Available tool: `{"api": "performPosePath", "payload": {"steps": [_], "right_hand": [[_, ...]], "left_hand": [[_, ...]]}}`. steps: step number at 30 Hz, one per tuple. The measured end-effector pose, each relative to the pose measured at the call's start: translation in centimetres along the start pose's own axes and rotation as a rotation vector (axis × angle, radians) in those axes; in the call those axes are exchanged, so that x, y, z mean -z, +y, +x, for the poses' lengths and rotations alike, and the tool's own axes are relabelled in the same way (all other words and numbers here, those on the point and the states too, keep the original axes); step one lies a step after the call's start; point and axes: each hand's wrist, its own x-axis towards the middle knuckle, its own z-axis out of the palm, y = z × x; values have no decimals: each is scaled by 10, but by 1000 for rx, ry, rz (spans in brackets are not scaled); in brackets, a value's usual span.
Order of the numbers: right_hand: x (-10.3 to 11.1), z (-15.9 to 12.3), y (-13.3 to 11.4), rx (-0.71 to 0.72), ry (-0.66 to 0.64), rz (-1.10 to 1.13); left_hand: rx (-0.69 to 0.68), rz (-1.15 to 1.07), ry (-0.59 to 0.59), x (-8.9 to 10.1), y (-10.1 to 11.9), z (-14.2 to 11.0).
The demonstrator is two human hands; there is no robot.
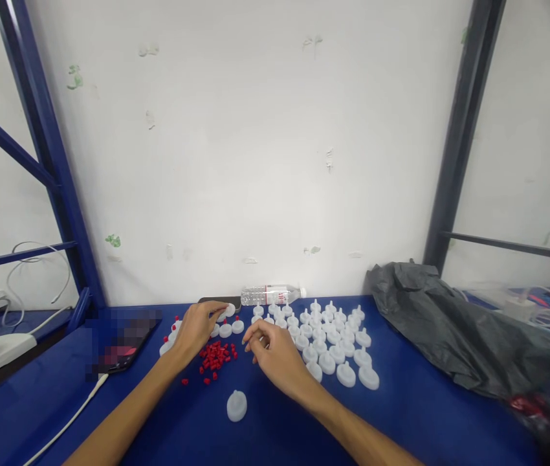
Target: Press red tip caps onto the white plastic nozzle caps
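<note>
My left hand reaches to the back of the blue table, its thumb and fingers closed on a white nozzle cap. Below and around it stand several white nozzle caps with small red tips on their spouts. My right hand hovers to the right of the small red tips, which lie loose in a heap. Its fingers are curled and pressed together; what they hold, if anything, is hidden. One white nozzle cap without a red tip sits alone near the front.
Many white nozzle caps with bare spouts stand to the right. Behind them a clear plastic bottle lies against the wall. A phone with a white cable is at left, a dark plastic bag at right. Metal posts frame the table.
</note>
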Motion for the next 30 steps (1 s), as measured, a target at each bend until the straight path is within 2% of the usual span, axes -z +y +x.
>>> {"api": "performPosePath", "payload": {"steps": [9, 16, 23, 25, 28, 30], "right_hand": [[-7, -1, 10, 14, -100, -91], [-8, -4, 8, 31, -162, -150], [2, -6, -3, 62, -189, -236], [6, -7, -7, 44, -274, -242], [10, -7, -3, -20, -499, -287], [10, -5, 4, -19, -605, -349]], "left_hand": [[-27, 117, -64, -9, -11, 3], [-103, 147, -144, -10, -6, 2], [-124, 186, -124, -1, 2, 3], [-137, 189, -158, 3, 7, 0], [-155, 173, -262, 9, 18, -7], [-154, 149, -337, 11, 24, -12]]}}
